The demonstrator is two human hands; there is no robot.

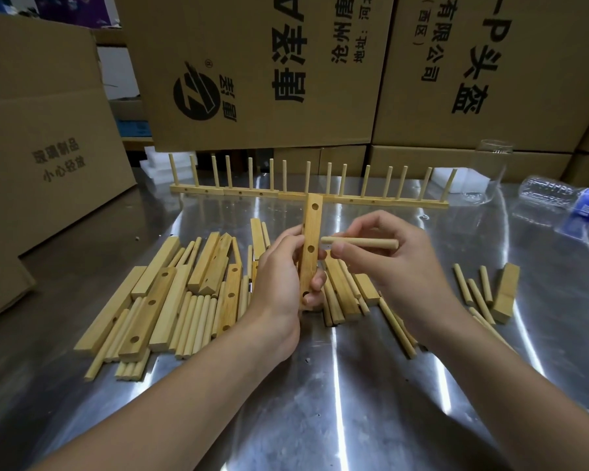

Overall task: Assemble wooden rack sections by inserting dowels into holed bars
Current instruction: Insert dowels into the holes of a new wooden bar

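My left hand [281,273] grips a short wooden holed bar [310,232] upright above the metal table; two of its holes show and my fingers cover the lower end. My right hand [385,256] pinches a wooden dowel [364,243] held level, its left tip just right of the bar, near the middle hole. Behind, a row of finished rack sections [306,195] stands with dowels pointing up. Loose bars and dowels [170,297] lie in a pile to the left and under my hands.
More dowels and one bar [505,294] lie at the right. A clear plastic bottle [565,198] lies at the far right beside a glass jar [490,171]. Cardboard boxes [269,69] wall in the back and left [41,130]. White foam blocks [164,164] sit behind the racks.
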